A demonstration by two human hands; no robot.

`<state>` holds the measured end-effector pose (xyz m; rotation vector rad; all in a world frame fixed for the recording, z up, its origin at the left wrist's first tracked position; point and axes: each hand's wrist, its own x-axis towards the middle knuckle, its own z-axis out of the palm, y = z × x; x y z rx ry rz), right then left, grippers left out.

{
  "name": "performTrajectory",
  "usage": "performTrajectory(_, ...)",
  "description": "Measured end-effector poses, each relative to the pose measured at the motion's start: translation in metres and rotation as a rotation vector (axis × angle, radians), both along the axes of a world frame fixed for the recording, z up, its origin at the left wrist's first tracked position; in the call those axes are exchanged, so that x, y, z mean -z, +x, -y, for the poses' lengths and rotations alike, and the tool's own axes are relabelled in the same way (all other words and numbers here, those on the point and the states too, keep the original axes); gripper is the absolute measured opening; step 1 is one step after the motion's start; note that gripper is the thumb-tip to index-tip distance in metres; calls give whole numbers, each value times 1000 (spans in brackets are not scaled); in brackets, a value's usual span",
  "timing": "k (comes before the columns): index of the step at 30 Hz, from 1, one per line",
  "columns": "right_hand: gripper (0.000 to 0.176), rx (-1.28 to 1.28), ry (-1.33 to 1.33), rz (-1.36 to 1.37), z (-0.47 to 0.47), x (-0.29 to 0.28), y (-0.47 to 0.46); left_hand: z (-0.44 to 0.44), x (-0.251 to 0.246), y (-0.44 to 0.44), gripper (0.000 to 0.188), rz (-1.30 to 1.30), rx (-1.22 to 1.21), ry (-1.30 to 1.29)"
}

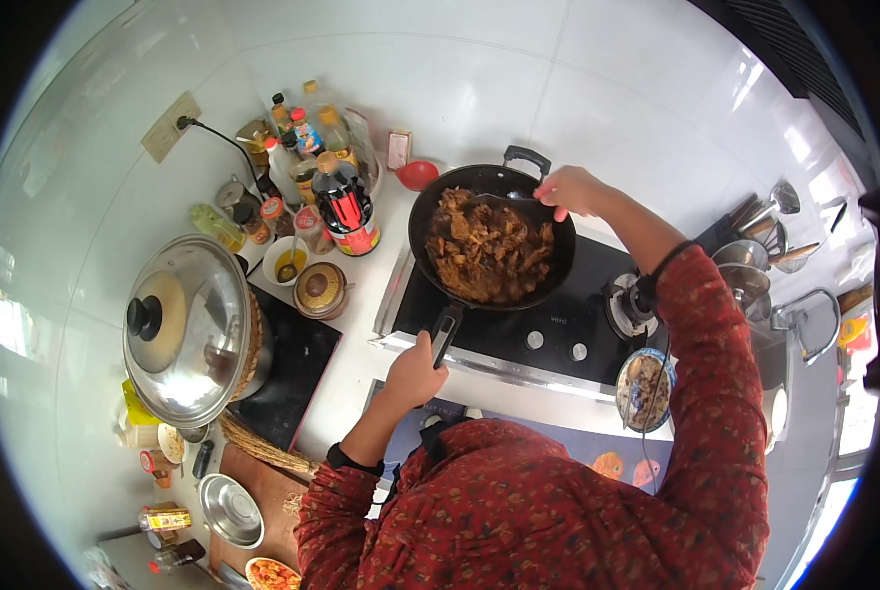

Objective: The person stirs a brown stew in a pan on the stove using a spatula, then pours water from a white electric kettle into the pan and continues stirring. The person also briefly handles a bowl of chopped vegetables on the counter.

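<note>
A black wok [419, 254] with browned meat pieces [484, 247] in dark sauce sits over the left side of the black gas hob [469, 332]. My left hand [414, 372] grips the wok's long handle [447, 335]. At the wok's upper right rim, close to the small loop handle [528, 156], my right hand [569, 192] is closed on a utensil handle. The utensil's dark curved head [495, 199] lies against the far edge of the meat; the rest of it is hidden by the food and my fingers.
Sauce bottles [344, 203], a small bowl of oil [285, 259] and a lidded jar [322, 290] stand left of the hob. A large lidded pot [189, 332] is further left. A patterned bowl of food [645, 391] rests near my right sleeve. Utensils [757, 221] stand at right.
</note>
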<state>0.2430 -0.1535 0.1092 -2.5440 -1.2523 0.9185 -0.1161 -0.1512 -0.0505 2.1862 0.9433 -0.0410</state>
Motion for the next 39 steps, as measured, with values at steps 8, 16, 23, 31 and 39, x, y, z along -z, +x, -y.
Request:
performTrajectory(8, 23, -378, 249, 671, 26, -19, -19, 0, 0, 1, 40, -6, -5, -13)
performTrajectory(16, 19, -718, -39, 860, -10, -7, -59, 0, 1, 0, 39, 26, -4, 10)
performTrajectory(23, 12, -793, -72, 855, -25, -7, -63, 0, -2, -1, 39, 22, -7, 12)
performTrajectory(31, 11, -811, -157, 860, -50, 8, -53, -1, -1, 0, 39, 19, -8, 11)
performTrajectory(39, 21, 194, 104, -131, 8, 38, 1, -1, -1, 0, 39, 4, 3, 31)
